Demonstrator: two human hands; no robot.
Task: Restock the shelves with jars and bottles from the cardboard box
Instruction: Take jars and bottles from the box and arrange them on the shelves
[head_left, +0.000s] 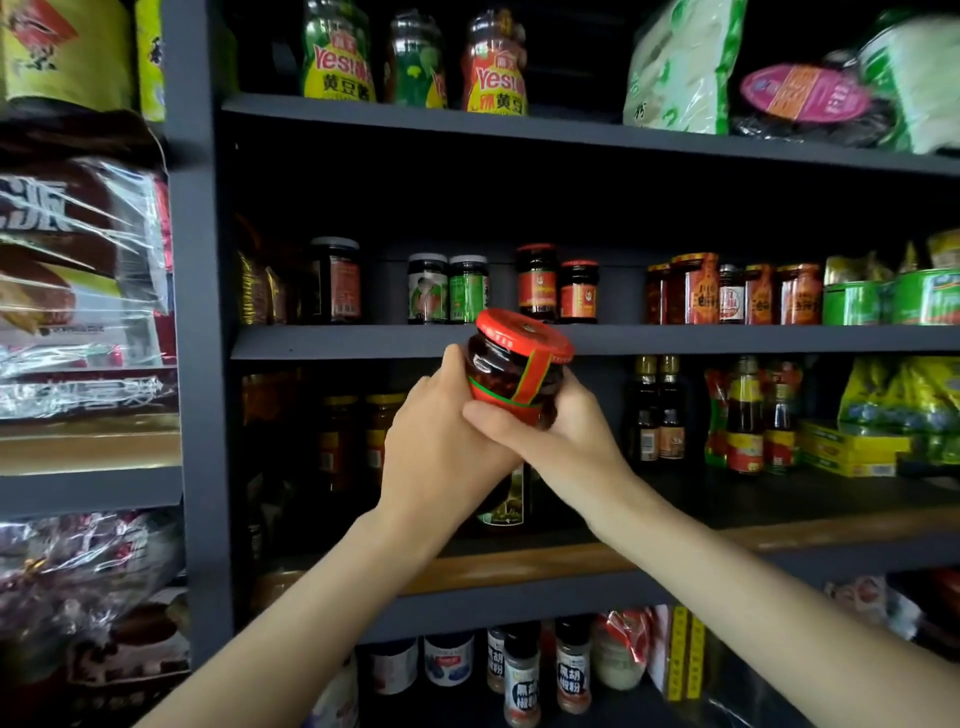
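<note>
Dark shelving fills the view. Both hands, left hand (441, 441) and right hand (561, 431), wrap their fingers (451, 364) around a red-lidded jar (517, 371), tilted, just below the middle shelf (727, 340). Level the jar, lift it above the shelf edge, then seat it beside the two red-capped jars (558, 286).

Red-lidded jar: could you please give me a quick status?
Left hand and right hand both grip the red-lidded jar. Jar tilted, level with the middle shelf edge. Shelved jars behind.

Glossy glass jar (511, 382), shiny red lid (524, 335), probably metal; matt dark shelves (363, 342).
</note>
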